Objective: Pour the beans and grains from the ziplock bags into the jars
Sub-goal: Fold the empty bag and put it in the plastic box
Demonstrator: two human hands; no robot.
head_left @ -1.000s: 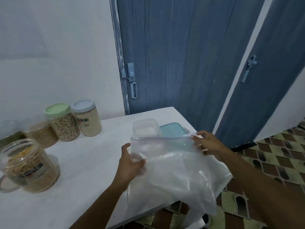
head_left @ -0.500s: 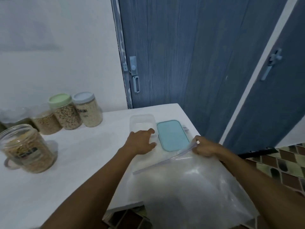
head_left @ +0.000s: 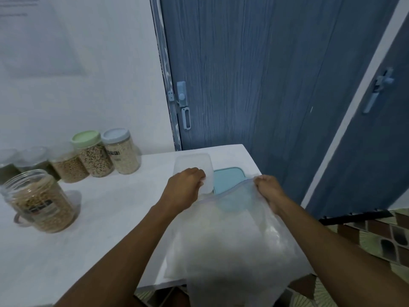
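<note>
A large clear ziplock bag (head_left: 232,244) droops over the table's near right corner, and nothing in it can be made out. My right hand (head_left: 269,189) pinches its top right corner. My left hand (head_left: 184,188) grips the near edge of a clear rectangular plastic container (head_left: 194,165) at the back of the table. A teal lid (head_left: 228,177) lies flat beside the container, partly under the bag. An open jar (head_left: 38,201) full of brown grains stands at the far left.
Several filled jars line the wall: one with a green lid (head_left: 91,154), one with a grey-blue lid (head_left: 121,151), others at the left. The white table (head_left: 106,218) ends at the right near a blue door (head_left: 243,85). Patterned floor tiles (head_left: 376,235) lie beyond.
My left hand let go of the bag and moved forward onto the clear container. The bag dropped from upright in front of me to hanging by my right hand.
</note>
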